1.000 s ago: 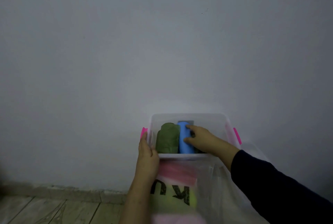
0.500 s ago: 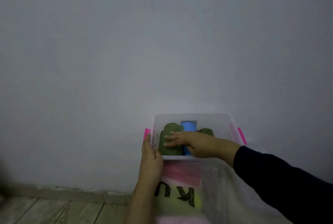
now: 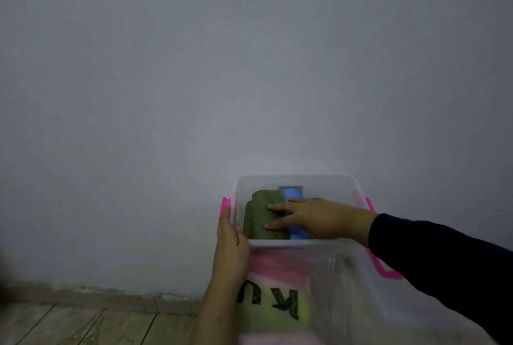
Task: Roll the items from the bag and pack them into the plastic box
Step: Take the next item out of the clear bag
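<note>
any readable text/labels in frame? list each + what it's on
"K" on the yellow-green item seen through the clear plastic, below the plastic box.
A second dark letter to its left, maybe "U", is partly hidden by the left hand.
Nothing else bears text.

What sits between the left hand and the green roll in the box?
Only the clear plastic box wall: left hand grips outside it, green roll lies just inside, per the head view.

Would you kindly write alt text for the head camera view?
A right hand presses flat on a green roll beside a blue roll inside a clear plastic box, while the left hand grips its left wall. Behind is a plain wall.
</note>
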